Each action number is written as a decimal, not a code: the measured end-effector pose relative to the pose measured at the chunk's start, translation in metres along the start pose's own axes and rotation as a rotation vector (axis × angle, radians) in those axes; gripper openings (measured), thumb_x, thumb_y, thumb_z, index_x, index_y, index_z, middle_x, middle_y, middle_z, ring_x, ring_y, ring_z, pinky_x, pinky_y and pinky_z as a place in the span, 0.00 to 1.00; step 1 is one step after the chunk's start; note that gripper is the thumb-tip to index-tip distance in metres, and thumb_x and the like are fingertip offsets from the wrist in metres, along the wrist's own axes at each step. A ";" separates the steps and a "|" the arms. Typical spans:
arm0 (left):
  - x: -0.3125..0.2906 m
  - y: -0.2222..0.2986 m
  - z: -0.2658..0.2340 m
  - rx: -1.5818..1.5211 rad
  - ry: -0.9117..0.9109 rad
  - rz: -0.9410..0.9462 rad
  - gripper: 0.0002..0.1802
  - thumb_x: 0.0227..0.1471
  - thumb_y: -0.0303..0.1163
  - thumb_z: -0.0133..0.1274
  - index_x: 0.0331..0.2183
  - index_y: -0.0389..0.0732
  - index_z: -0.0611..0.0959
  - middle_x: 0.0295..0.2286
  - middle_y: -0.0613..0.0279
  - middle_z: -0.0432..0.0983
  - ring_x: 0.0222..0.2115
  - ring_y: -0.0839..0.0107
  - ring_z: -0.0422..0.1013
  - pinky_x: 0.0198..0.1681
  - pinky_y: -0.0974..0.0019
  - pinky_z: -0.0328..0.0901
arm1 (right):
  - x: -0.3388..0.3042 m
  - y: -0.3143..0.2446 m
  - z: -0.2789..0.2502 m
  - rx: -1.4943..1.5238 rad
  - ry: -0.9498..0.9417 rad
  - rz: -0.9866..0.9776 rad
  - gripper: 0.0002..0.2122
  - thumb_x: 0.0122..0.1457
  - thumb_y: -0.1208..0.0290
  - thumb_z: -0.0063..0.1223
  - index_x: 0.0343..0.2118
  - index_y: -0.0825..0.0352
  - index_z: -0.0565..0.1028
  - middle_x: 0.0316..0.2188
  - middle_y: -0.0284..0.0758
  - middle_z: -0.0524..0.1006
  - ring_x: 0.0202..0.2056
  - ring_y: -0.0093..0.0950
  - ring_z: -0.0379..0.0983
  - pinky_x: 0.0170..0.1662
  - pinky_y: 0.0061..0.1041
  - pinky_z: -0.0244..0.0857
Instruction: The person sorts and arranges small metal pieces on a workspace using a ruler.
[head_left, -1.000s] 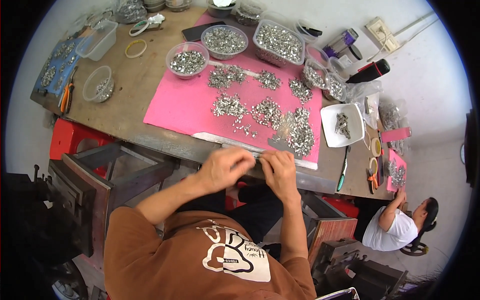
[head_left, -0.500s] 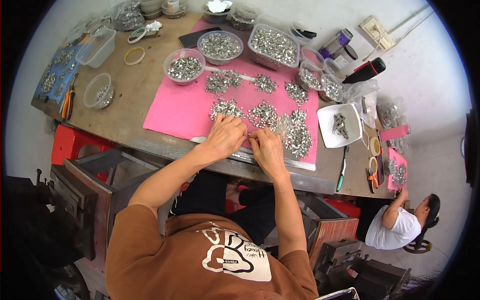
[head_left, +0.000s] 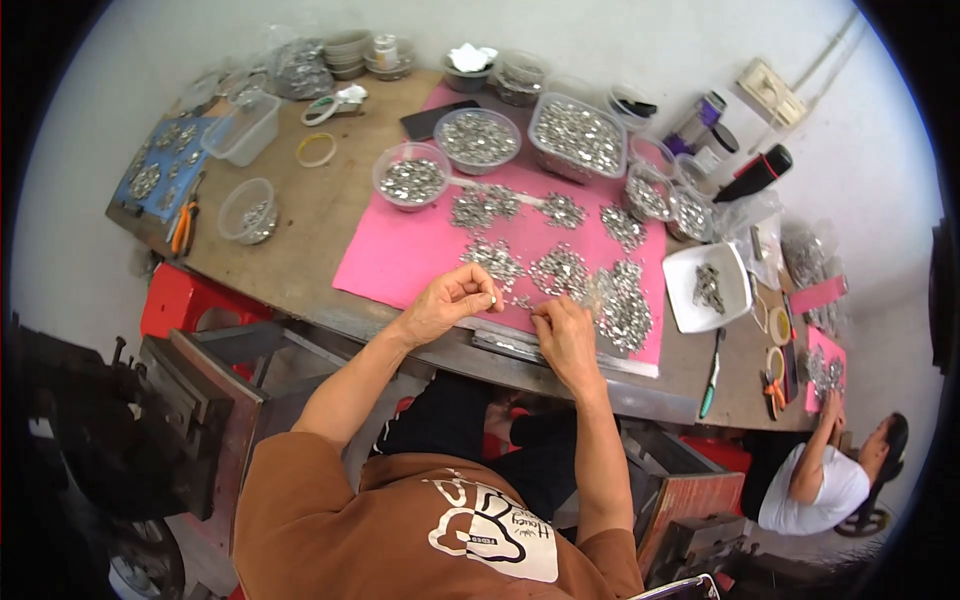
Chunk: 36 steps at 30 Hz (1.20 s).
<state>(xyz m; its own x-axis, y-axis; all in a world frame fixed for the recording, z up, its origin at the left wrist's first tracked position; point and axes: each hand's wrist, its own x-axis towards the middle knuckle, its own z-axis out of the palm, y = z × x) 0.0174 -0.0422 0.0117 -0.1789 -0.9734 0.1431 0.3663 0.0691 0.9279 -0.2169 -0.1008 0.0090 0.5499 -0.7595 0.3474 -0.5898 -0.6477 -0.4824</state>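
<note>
Raised a little over the near edge of the pink mat [head_left: 385, 250], my left hand [head_left: 440, 305] pinches a small silver metal piece [head_left: 492, 299] between thumb and forefinger. My right hand [head_left: 568, 340] rests at the mat's near edge with its fingers bent together; whatever its fingertips hold is hidden. Just beyond the hands lie loose heaps of the same shiny pieces, among them a middle heap [head_left: 558, 270] and a larger right heap [head_left: 625, 308]. A few scattered bits lie between the two hands. Under the right hand a metal strip [head_left: 505, 345] runs along the table edge.
Tubs of silver pieces, such as a round tub [head_left: 477, 138] and a rectangular tub [head_left: 578, 137], line the back. A white square dish [head_left: 708, 288] and a toothbrush [head_left: 712, 375] lie right. Pliers [head_left: 184, 228] lie left. Another person [head_left: 815, 480] works far right.
My hands, close together before, have moved apart. The left one has lifted and turned, showing a small metal piece in its pinch. The whole view has shifted, so the table appears farther right and lower.
</note>
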 end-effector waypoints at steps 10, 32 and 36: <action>-0.057 0.108 -0.126 0.561 0.816 0.269 0.05 0.58 0.26 0.57 0.37 0.38 0.79 0.30 0.67 0.78 0.33 0.78 0.74 0.40 0.71 0.69 | -0.009 0.008 -0.006 0.036 0.021 0.030 0.03 0.54 0.74 0.61 0.30 0.63 0.78 0.26 0.36 0.75 0.32 0.38 0.73 0.38 0.37 0.59; 0.047 -0.020 0.011 1.315 -0.136 0.457 0.05 0.47 0.33 0.64 0.30 0.47 0.84 0.30 0.66 0.74 0.40 0.64 0.69 0.52 0.54 0.56 | -0.011 0.001 -0.012 0.128 0.032 0.033 0.04 0.55 0.79 0.58 0.32 0.70 0.75 0.28 0.41 0.75 0.32 0.40 0.75 0.38 0.38 0.67; 0.049 -0.029 0.013 1.448 -0.087 0.498 0.05 0.49 0.34 0.64 0.30 0.48 0.84 0.30 0.68 0.73 0.39 0.66 0.69 0.52 0.52 0.56 | -0.023 -0.010 -0.031 0.350 0.084 0.049 0.04 0.57 0.81 0.57 0.33 0.72 0.73 0.27 0.42 0.75 0.27 0.40 0.76 0.32 0.35 0.70</action>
<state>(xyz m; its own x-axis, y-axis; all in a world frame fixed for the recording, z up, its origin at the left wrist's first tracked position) -0.0135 -0.0895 -0.0037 -0.3819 -0.7759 0.5022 -0.7633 0.5711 0.3019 -0.2415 -0.0788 0.0305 0.4668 -0.8009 0.3750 -0.3678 -0.5615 -0.7412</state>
